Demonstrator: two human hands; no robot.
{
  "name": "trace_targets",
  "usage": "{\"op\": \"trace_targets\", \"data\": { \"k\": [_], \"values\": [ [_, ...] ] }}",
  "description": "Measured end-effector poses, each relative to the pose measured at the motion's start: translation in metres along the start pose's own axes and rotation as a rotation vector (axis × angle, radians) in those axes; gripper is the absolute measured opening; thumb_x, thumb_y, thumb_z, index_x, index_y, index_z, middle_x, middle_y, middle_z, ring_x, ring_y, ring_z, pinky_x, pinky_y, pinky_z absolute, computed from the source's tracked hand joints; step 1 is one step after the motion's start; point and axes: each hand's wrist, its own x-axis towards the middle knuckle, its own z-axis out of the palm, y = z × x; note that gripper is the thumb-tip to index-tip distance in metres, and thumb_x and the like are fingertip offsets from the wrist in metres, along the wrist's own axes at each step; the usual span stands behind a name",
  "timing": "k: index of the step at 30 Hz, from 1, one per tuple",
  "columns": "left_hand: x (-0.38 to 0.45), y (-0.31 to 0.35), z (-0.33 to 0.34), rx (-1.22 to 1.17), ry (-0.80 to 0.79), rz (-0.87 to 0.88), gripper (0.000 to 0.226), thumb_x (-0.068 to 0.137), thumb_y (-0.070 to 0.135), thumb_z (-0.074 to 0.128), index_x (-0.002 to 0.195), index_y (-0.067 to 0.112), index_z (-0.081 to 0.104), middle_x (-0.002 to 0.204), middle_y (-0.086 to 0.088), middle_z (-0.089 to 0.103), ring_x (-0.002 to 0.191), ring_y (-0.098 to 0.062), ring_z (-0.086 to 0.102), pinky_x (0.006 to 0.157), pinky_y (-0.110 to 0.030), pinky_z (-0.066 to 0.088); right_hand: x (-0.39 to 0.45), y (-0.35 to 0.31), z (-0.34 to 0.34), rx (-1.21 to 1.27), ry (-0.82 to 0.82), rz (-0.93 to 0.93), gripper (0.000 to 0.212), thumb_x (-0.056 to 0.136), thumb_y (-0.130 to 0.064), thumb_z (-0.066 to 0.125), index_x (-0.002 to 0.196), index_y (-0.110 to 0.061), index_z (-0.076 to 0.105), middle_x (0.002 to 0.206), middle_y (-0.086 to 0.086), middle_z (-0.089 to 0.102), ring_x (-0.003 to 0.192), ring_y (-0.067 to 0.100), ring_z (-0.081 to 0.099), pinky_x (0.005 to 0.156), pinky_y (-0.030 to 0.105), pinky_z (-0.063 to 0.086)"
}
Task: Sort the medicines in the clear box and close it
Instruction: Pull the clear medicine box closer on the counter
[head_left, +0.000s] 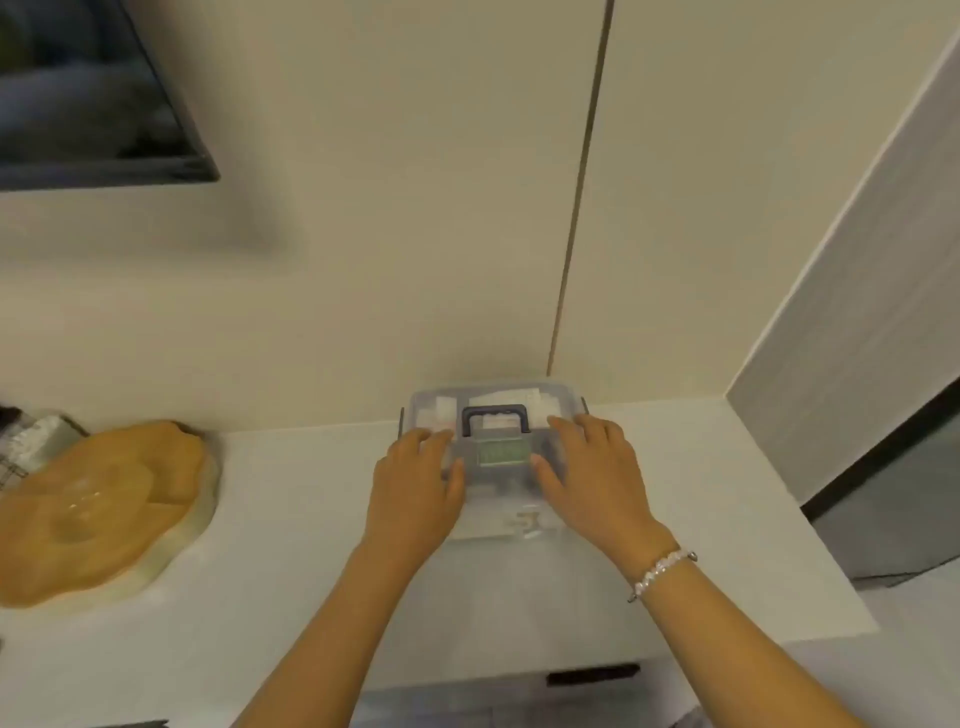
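Hands: 2, flat on lid (493, 452) | clear box (498, 525): 1, closed

I am reaching both bare arms forward, forearms angling inward from the lower edge of view so they are converging ahead of me. My left hand (415, 483) is lying palm down, its fingers (423, 441) spread loosely and pointing away from me, the thumb stretching toward my other hand. My right hand (592, 478) is mirroring it, palm down, fingers (582, 428) flat and slightly fanned, thumb angling inward. Neither hand is curling into a grip; both are pressing flat. A beaded white bracelet (660, 566) is circling my right wrist. The two hands are staying apart, level with each other.
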Motion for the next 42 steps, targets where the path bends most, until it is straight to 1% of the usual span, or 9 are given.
{"op": "trace_targets", "data": {
  "k": [5,12,21,25,28,32,35,39,42],
  "values": [
    [-0.034,-0.002,0.007,-0.029,-0.042,-0.014,0.044,0.093,0.028,0.043,0.135,0.015,0.041,0.149,-0.009,0.032,0.139,-0.023,0.026,0.109,-0.04,0.029,-0.028,0.014,0.001,-0.032,-0.078,-0.054,0.048,0.093,-0.038,0.04,0.135,-0.013,0.037,0.142,0.009,0.038,0.13,0.029,0.029,0.096,0.038,0.042],
    [-0.052,0.012,-0.006,0.029,-0.188,-0.091,0.047,0.095,0.033,0.037,0.139,0.018,0.033,0.153,-0.008,0.025,0.14,-0.024,0.022,0.112,-0.048,0.026,-0.047,0.027,0.003,0.16,-0.179,-0.077,0.051,0.095,-0.03,0.039,0.143,-0.017,0.026,0.154,0.005,0.021,0.137,0.031,0.023,0.109,0.039,0.027],
    [-0.034,-0.005,0.012,-0.226,0.124,-0.131,0.037,0.094,0.022,0.043,0.128,0.009,0.05,0.143,-0.014,0.04,0.135,-0.027,0.03,0.109,-0.037,0.028,-0.03,0.034,0.021,0.48,0.122,0.081,0.038,0.094,-0.028,0.046,0.129,-0.013,0.05,0.145,0.013,0.036,0.131,0.025,0.036,0.103,0.026,0.031],
    [-0.022,-0.015,0.018,-0.454,0.337,-0.176,0.027,0.093,0.015,0.046,0.115,0.01,0.06,0.118,-0.008,0.061,0.105,-0.018,0.056,0.091,-0.029,0.04,-0.01,0.035,0.029,0.629,0.234,0.181,0.039,0.091,-0.022,0.05,0.129,-0.015,0.052,0.123,0.014,0.058,0.109,0.03,0.054,0.092,0.037,0.049],
    [-0.008,-0.022,0.018,-0.665,0.416,-0.304,0.014,0.088,0.02,0.055,0.092,0.026,0.066,0.076,0.022,0.059,0.067,0.003,0.055,0.065,-0.014,0.041,0.003,0.036,0.032,0.734,0.275,0.264,0.035,0.09,-0.027,0.052,0.123,-0.017,0.06,0.114,0.005,0.067,0.09,0.019,0.061,0.071,0.017,0.049],
    [0.007,-0.033,0.022,-0.899,0.396,-0.541,0.026,0.083,0.026,0.063,0.106,0.016,0.068,0.088,0.013,0.06,0.091,-0.015,0.056,0.085,-0.03,0.048,0.011,0.041,0.036,0.995,0.266,0.377,0.037,0.086,-0.037,0.057,0.12,-0.023,0.062,0.105,-0.005,0.068,0.083,0.008,0.062,0.076,0.021,0.051],
    [0.012,-0.037,0.022,-1.053,0.336,-0.597,0.021,0.083,0.027,0.064,0.101,0.018,0.069,0.091,0.003,0.063,0.085,-0.017,0.059,0.076,-0.028,0.047,0.013,0.046,0.035,1.124,0.267,0.442,0.031,0.084,-0.034,0.062,0.111,-0.02,0.068,0.108,-0.004,0.069,0.095,0.013,0.064,0.087,0.033,0.053],
    [0.014,-0.04,0.024,-1.096,0.351,-0.589,0.014,0.084,0.025,0.064,0.09,0.016,0.073,0.081,0.008,0.067,0.078,-0.012,0.062,0.074,-0.025,0.049,0.017,0.05,0.026,1.117,0.238,0.428,0.015,0.084,-0.028,0.063,0.09,-0.022,0.075,0.079,-0.006,0.074,0.078,0.017,0.067,0.074,0.037,0.057],
    [0.015,-0.041,0.024,-1.02,0.359,-0.533,0.008,0.086,0.025,0.06,0.083,0.02,0.067,0.073,-0.003,0.06,0.069,-0.018,0.053,0.071,-0.027,0.044,0.02,0.05,0.026,0.954,0.257,0.385,0.017,0.086,-0.029,0.059,0.083,-0.024,0.075,0.085,0.005,0.075,0.075,0.02,0.064,0.073,0.038,0.056]
  ]
}}
